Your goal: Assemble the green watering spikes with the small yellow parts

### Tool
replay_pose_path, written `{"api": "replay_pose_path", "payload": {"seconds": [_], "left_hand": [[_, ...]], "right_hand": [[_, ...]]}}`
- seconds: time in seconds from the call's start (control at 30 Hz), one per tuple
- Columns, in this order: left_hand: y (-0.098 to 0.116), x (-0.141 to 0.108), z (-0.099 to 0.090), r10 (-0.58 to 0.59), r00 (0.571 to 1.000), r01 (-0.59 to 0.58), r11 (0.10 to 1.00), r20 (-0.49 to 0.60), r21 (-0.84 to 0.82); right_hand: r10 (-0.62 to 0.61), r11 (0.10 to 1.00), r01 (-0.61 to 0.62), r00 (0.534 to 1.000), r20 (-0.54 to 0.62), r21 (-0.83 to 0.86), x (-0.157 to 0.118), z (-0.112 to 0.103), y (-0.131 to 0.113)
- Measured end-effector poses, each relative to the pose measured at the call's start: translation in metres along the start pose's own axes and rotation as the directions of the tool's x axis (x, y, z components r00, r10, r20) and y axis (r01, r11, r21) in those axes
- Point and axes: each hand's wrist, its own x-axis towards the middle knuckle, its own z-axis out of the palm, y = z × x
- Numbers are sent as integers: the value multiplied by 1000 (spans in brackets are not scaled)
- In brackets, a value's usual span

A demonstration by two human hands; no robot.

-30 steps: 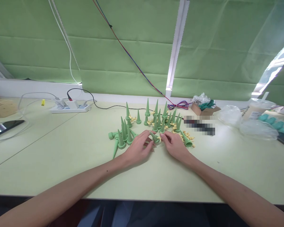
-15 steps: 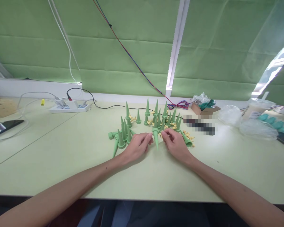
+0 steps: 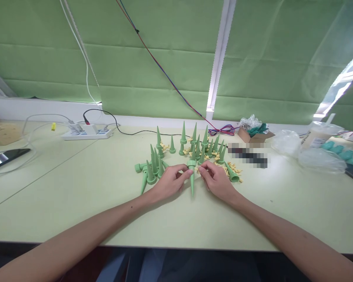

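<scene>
A green plastic watering spike [image 3: 192, 181] points downward just above the table, its wide collar at the top. My left hand [image 3: 173, 180] pinches it from the left between thumb and fingers. On its right side, my right hand [image 3: 216, 177] closes its fingertips on a small yellow valve [image 3: 197, 169] beside the spike; whether the valve sits in the spike's hole, I cannot tell. Behind the hands, several spikes [image 3: 205, 137] stand point up, some with yellow valves fitted. More spikes [image 3: 151, 174] stand and lie by my left hand. Loose yellow valves [image 3: 235, 169] lie past my right hand.
A white power strip [image 3: 88, 134] with cables stands at the back left, with a dark tablet [image 3: 7, 158] at the far left. Toward the right are a small cardboard box [image 3: 254, 137], plastic bags [image 3: 285, 144] and a drink cup [image 3: 313, 138].
The spike has come slightly down and toward me, more upright, with my left thumb now across its front. My right fingertips have shifted slightly left with the yellow valve.
</scene>
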Motion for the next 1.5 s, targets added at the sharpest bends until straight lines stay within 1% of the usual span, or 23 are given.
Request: {"api": "replay_pose_path", "payload": {"seconds": [0.13, 0.43, 0.6, 0.8, 1.0, 1.1, 1.17, 1.23, 1.33, 1.43, 1.5], "left_hand": [[0, 0, 0, 24, 1000, -24, 1000, -3, 16], [1, 0, -2, 85, 996, -84, 992, -17, 91], [1, 0, -2, 121, 992, -118, 987, -26, 109], [2, -1, -2, 145, 989, -141, 983, -23, 116], [0, 0, -1, 143, 989, -137, 985, -42, 108], [0, 0, 0, 141, 988, -136, 987, -60, 82], [1, 0, -1, 118, 991, -113, 991, -70, 66], [3, -1, -2, 91, 993, -86, 995, -82, 56], [3, -1, -2, 83, 992, -79, 996, -90, 38], [2, 0, -1, 75, 994, -75, 997, -85, -2], [1, 1, 0, 47, 996, -50, 998, -79, -37]], "right_hand": [[6, 1000, -6, 1000, 9, -17, 0, -1, 0], [-34, 997, 36, 999, 36, -65, -2, -1, -2], [21, 999, -19, 998, 66, -38, -3, 0, -2], [69, 996, -73, 994, 82, 50, -4, 1, 0], [64, 995, -70, 994, 86, 77, -3, 1, -4], [41, 996, -46, 997, 60, 75, -3, 1, -6], [36, 995, -40, 998, 43, 87, -3, 1, -6], [44, 993, -47, 999, 30, 110, -2, 1, -6], [59, 989, -60, 998, 6, 135, -1, 0, -6], [57, 991, -56, 998, -8, 121, 0, 0, -5], [41, 996, -40, 999, -5, 85, -1, 0, -5]]}}
